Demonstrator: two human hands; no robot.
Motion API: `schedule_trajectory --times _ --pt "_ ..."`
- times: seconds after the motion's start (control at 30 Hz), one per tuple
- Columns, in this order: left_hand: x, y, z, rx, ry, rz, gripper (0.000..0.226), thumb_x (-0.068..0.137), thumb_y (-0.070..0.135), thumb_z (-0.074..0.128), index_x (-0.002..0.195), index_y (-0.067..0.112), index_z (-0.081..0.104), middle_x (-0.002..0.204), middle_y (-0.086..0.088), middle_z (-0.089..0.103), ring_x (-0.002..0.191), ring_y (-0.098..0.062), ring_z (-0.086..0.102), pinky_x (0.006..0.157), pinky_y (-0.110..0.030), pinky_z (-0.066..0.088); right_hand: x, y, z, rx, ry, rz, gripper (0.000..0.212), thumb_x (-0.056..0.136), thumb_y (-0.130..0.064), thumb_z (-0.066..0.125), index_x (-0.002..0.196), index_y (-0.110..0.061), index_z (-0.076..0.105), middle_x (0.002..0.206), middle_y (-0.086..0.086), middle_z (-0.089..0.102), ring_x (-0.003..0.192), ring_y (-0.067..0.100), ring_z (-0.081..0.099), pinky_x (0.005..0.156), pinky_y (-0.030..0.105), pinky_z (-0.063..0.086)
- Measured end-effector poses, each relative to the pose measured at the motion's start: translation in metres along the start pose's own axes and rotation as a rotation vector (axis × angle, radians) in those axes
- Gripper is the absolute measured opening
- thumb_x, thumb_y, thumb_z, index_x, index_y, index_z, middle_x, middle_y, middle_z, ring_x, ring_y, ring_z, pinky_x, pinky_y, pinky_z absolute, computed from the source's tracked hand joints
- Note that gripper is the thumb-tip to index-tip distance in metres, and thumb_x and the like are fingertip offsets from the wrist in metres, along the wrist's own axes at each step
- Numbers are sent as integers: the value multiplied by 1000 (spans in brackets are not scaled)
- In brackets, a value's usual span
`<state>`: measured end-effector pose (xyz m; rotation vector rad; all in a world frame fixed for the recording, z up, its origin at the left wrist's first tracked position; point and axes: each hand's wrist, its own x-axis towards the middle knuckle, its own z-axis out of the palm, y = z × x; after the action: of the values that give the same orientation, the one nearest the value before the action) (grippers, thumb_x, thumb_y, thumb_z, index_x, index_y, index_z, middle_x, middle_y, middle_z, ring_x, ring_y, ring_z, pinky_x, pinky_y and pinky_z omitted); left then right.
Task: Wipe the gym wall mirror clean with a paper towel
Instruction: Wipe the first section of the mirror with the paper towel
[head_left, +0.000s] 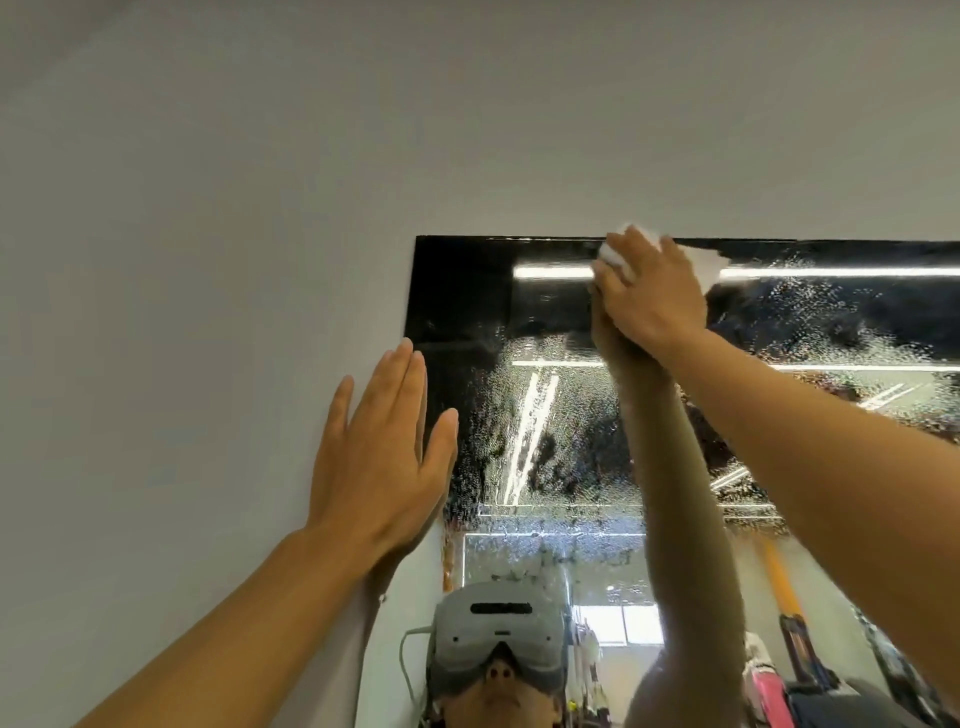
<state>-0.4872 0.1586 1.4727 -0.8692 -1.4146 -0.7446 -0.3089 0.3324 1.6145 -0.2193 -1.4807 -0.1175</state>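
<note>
Fingers (618, 260) gripping paper towel (704, 262), mirror (545, 415) wet

Legible text: none | labels, brands, numbers, signs: none readable on mirror (545, 415), wall (208, 260) or headset (498, 629) reflected in glass | reflected background items: showing too blurred for reading any markings.

Both forearms are bare to the frame's edge, with no sleeve, watch or ring on the left hand (376, 457) or right hand (652, 291); the mirror's reflection shows a grey head-worn headset (496, 636) with a white cable.
</note>
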Motion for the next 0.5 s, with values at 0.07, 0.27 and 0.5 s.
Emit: schedule_trajectory --times 0.07,0.27,0.5 --pt "0 0 -1 6 -10 -2 84 83 68 -10 157 28 -9 160 17 -18 143 5 -22 120 -28 -18 -5 -37 19 56 -67 -89 44 105 -39 40 148 -32 42 155 11 35 143 34 31 113 46 32" --pt "0 15 -5 -34 1 -69 78 90 61 5 159 26 -5 167 9 -7 148 1 -12 122 -30 -12 -41 -117 53 -38 -244 -489 47 109 -37 29 153 -23 36 164 -1 24 153 27 11 121 37 10" --pt "7 31 8 0 34 -113 83 88 62 3 159 20 -10 166 4 -17 145 -4 -23 118 -26 -15 9 30 -17 -65 42 -132 35 106 -20 37 136 -13 55 140 12 48 131 36 42 106 48 37"
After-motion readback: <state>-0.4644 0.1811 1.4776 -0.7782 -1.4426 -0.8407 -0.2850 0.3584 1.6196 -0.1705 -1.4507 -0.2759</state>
